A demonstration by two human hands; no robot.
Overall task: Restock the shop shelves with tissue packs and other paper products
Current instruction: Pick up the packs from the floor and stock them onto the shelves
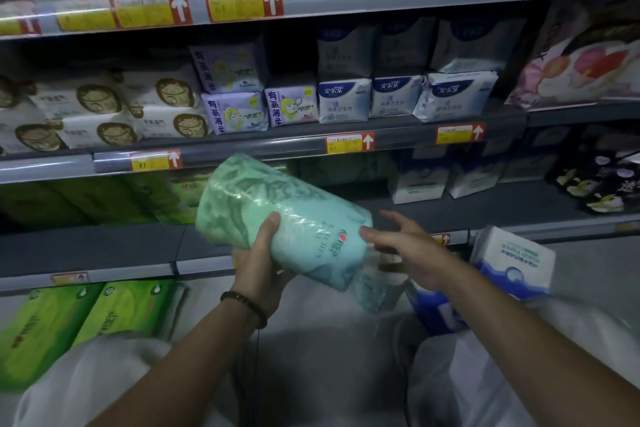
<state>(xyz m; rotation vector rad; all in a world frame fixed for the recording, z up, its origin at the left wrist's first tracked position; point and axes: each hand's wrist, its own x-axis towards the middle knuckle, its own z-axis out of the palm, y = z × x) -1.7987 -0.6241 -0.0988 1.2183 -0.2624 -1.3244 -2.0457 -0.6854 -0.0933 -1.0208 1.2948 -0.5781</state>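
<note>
A mint-green tissue pack [294, 218] in glossy plastic is held tilted in front of the shelves, its far end pointing up and left. My left hand [259, 260] grips it from below, thumb on its near face, a bead bracelet on the wrist. My right hand [405, 246] is spread with straight fingers just right of the pack, fingertips touching its lower right end. Behind the pack runs a dark grey shelf [467, 208] with a bare stretch between green packs [173, 198] at the left and white packs [419, 184] at the right.
A white and blue tissue pack [512, 256] lies low at the right. Bright green packs [93, 315] fill the bottom shelf at the left. The shelf above holds purple packs [239, 111], white and blue packs [394, 97] and bear-print packs [104, 114]. My knees are below.
</note>
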